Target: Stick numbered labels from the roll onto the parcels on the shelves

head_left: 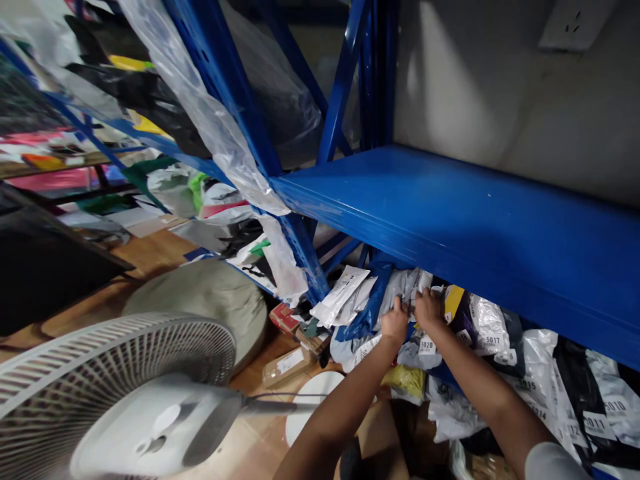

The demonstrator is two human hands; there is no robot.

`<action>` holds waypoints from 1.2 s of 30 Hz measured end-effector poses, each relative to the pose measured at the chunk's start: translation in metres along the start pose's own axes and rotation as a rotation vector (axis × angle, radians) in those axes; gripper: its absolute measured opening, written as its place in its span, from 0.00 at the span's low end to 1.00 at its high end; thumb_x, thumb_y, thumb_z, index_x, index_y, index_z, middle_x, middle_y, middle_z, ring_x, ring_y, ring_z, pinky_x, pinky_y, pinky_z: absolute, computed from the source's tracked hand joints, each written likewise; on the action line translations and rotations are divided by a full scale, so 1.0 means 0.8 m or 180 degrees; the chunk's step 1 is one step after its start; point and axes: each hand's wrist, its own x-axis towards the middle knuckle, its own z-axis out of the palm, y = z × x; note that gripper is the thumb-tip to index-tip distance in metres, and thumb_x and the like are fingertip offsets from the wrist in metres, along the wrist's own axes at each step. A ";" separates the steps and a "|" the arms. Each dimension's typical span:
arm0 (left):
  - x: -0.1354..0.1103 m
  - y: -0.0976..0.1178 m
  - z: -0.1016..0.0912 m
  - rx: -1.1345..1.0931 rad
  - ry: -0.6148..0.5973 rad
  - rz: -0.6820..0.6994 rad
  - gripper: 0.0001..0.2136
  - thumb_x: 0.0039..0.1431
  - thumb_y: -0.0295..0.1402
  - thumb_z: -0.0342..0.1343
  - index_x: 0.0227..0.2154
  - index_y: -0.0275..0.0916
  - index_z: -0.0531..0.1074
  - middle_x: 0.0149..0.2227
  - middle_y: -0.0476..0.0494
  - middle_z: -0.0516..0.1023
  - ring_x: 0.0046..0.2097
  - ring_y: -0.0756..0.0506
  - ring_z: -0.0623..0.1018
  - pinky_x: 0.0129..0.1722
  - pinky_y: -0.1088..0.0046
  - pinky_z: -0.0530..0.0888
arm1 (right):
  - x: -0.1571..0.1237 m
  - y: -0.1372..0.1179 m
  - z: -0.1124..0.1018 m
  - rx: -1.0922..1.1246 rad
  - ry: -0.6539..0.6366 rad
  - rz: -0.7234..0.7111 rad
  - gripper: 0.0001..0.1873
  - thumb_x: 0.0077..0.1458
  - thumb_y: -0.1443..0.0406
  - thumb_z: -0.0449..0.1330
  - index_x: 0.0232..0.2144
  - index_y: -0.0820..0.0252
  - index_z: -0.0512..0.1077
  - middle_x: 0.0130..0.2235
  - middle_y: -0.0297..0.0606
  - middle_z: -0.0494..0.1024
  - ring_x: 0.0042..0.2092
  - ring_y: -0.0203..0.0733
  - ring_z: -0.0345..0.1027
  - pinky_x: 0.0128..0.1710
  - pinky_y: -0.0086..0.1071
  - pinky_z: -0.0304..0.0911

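Both my hands reach under a blue metal shelf (450, 220) into a row of bagged parcels with numbered white labels. My left hand (395, 323) is closed, its fingers pinching the edge of a grey plastic parcel (403, 287). My right hand (428, 308) is beside it, fingers curled onto the same grey parcel. A label reading 5020 (427, 345) sits just below my right wrist. Further right lie silver and black bags marked 5017 (493, 341) and 5011 (595, 423).
A white floor fan (120, 393) stands at the lower left, close to my left arm. A beige cushion (210, 293) and small cardboard boxes (290, 363) lie on the wooden floor. Blue rack uprights (295, 227) and hanging plastic bags fill the left.
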 end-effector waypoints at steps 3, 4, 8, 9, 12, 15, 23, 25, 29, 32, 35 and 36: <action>-0.002 -0.003 -0.001 -0.0052 0.0019 0.0031 0.18 0.64 0.24 0.43 0.53 0.36 0.69 0.60 0.28 0.62 0.43 0.41 0.81 0.39 0.64 0.79 | 0.000 -0.005 0.011 0.0000 0.0108 0.0165 0.18 0.65 0.69 0.48 0.51 0.64 0.72 0.53 0.56 0.73 0.55 0.53 0.67 0.49 0.40 0.61; -0.002 -0.004 -0.001 -0.0067 0.0022 0.0041 0.18 0.64 0.23 0.42 0.53 0.36 0.69 0.59 0.28 0.63 0.43 0.41 0.81 0.38 0.64 0.79 | 0.002 -0.008 0.014 -0.0007 0.0130 0.0235 0.18 0.65 0.70 0.47 0.51 0.65 0.72 0.52 0.58 0.73 0.54 0.53 0.68 0.48 0.41 0.61; -0.005 -0.006 -0.004 -0.0102 0.0024 0.0141 0.20 0.65 0.23 0.40 0.55 0.35 0.68 0.59 0.25 0.63 0.45 0.38 0.81 0.39 0.61 0.79 | 0.013 -0.014 0.021 -0.0010 0.0157 0.0173 0.20 0.65 0.73 0.43 0.50 0.67 0.71 0.50 0.60 0.75 0.53 0.52 0.70 0.49 0.42 0.60; -0.008 -0.006 -0.003 -0.0111 0.0016 0.0220 0.20 0.65 0.23 0.39 0.55 0.36 0.68 0.59 0.25 0.63 0.45 0.38 0.81 0.40 0.60 0.79 | 0.014 -0.013 0.022 -0.0003 0.0141 0.0076 0.19 0.65 0.73 0.44 0.49 0.67 0.72 0.49 0.59 0.76 0.52 0.51 0.70 0.50 0.41 0.60; -0.030 -0.004 0.005 -0.0172 -0.0068 0.0551 0.21 0.67 0.24 0.40 0.57 0.41 0.69 0.60 0.28 0.65 0.46 0.39 0.81 0.43 0.61 0.79 | 0.017 -0.003 0.024 0.0023 0.0046 -0.0228 0.15 0.64 0.71 0.48 0.47 0.66 0.72 0.47 0.55 0.78 0.51 0.48 0.72 0.52 0.38 0.59; -0.055 0.003 0.024 -0.0221 -0.0272 0.0608 0.24 0.65 0.22 0.43 0.62 0.42 0.64 0.57 0.27 0.70 0.41 0.39 0.83 0.38 0.62 0.80 | 0.018 0.006 0.023 0.0045 -0.0035 -0.0429 0.14 0.62 0.68 0.53 0.48 0.67 0.71 0.46 0.53 0.80 0.50 0.48 0.73 0.53 0.36 0.58; -0.046 0.040 0.057 -0.0849 -0.1012 0.0510 0.46 0.50 0.19 0.60 0.69 0.47 0.46 0.64 0.29 0.64 0.52 0.35 0.79 0.47 0.62 0.79 | 0.018 0.014 0.022 0.0217 -0.0189 -0.0388 0.16 0.63 0.67 0.51 0.50 0.69 0.70 0.46 0.56 0.80 0.50 0.50 0.75 0.48 0.36 0.62; -0.043 0.047 0.061 -0.0928 -0.1044 0.0531 0.51 0.45 0.22 0.65 0.69 0.45 0.45 0.62 0.30 0.66 0.52 0.36 0.79 0.48 0.64 0.78 | 0.016 0.019 0.022 0.0307 -0.0222 -0.0334 0.16 0.63 0.66 0.52 0.49 0.69 0.70 0.46 0.56 0.80 0.50 0.51 0.75 0.48 0.35 0.63; -0.048 0.058 0.068 -0.1047 -0.1075 0.0529 0.53 0.42 0.24 0.68 0.69 0.44 0.44 0.61 0.30 0.67 0.51 0.36 0.80 0.47 0.66 0.78 | 0.013 0.030 0.021 0.0537 -0.0276 -0.0283 0.16 0.62 0.66 0.53 0.49 0.69 0.71 0.47 0.55 0.80 0.51 0.49 0.75 0.48 0.33 0.63; -0.053 0.070 0.073 -0.1222 -0.1017 0.0430 0.53 0.44 0.26 0.68 0.69 0.41 0.43 0.62 0.29 0.66 0.51 0.37 0.80 0.46 0.67 0.77 | 0.014 0.039 0.018 0.0748 -0.0345 -0.0319 0.15 0.62 0.68 0.52 0.48 0.64 0.73 0.48 0.49 0.81 0.52 0.45 0.73 0.50 0.30 0.61; -0.057 0.078 0.077 -0.1504 -0.0912 0.0210 0.48 0.46 0.26 0.66 0.68 0.36 0.45 0.62 0.28 0.65 0.50 0.38 0.80 0.45 0.68 0.77 | 0.017 0.048 0.014 0.0932 -0.0518 -0.0345 0.15 0.62 0.68 0.51 0.44 0.60 0.76 0.47 0.41 0.82 0.52 0.41 0.73 0.48 0.27 0.61; -0.058 0.078 0.078 -0.1559 -0.0889 0.0139 0.47 0.46 0.26 0.66 0.67 0.36 0.47 0.62 0.28 0.65 0.50 0.38 0.80 0.45 0.68 0.77 | 0.017 0.050 0.014 0.0978 -0.0592 -0.0346 0.14 0.61 0.67 0.51 0.43 0.59 0.77 0.46 0.40 0.82 0.51 0.40 0.74 0.46 0.26 0.62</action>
